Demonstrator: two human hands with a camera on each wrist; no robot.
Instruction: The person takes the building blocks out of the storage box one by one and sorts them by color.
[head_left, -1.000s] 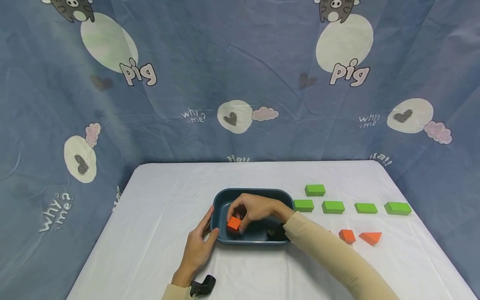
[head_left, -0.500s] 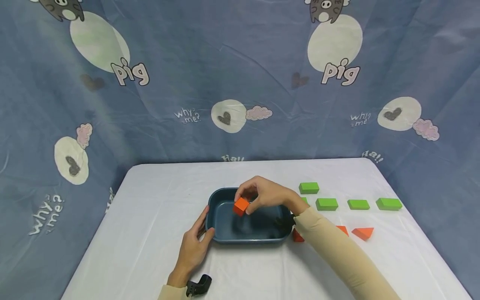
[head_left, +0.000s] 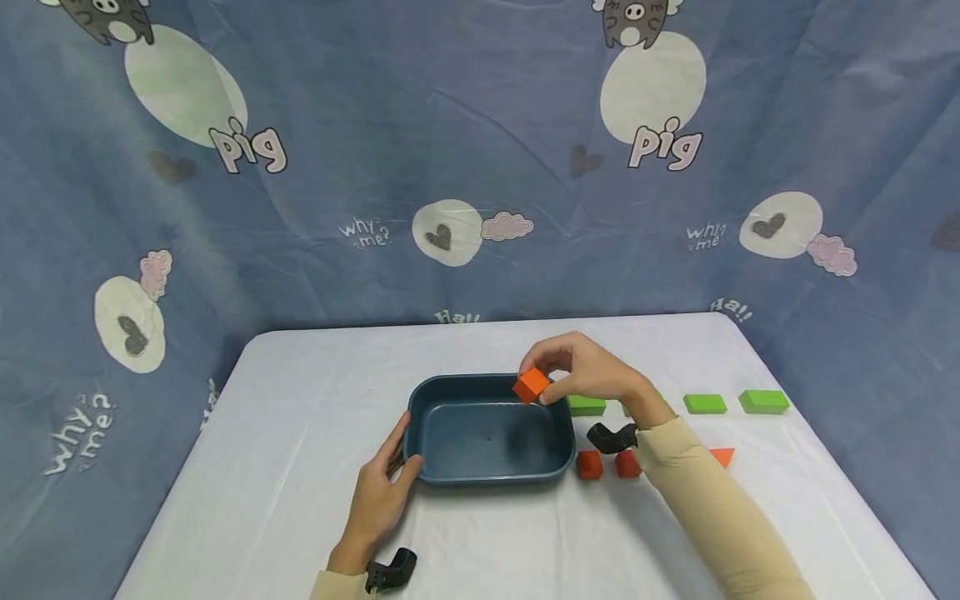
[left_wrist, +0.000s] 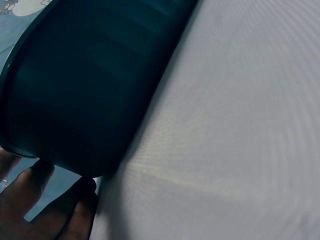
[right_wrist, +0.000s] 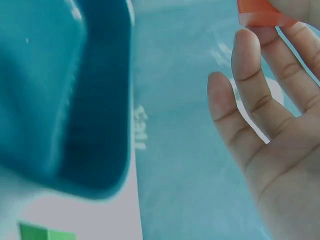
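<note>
My right hand [head_left: 596,367] pinches an orange block [head_left: 532,384] between thumb and fingers, raised over the right back corner of a dark blue rectangular tray [head_left: 480,442]. The right wrist view catches the block [right_wrist: 265,14] at its top edge, with the other fingers spread beneath. At the tray's left end, my left hand [head_left: 378,496] rests with fingertips and thumb against the outer wall. Its fingers [left_wrist: 30,187] look fairly straight in the left wrist view, meeting the tray's end. Nothing lies inside the tray.
Right of the tray lie several orange blocks, among them a near one [head_left: 589,465] and a pointed one [head_left: 722,456] partly behind the sleeve. Several green blocks [head_left: 763,402] line up farther back, some hidden by the right hand. A patterned blue cloth [head_left: 337,183] hangs behind the table.
The right hand has lifted the orange block out of the tray and carried it up and right, toward the back corner. The left hand stays at the tray's left end.
</note>
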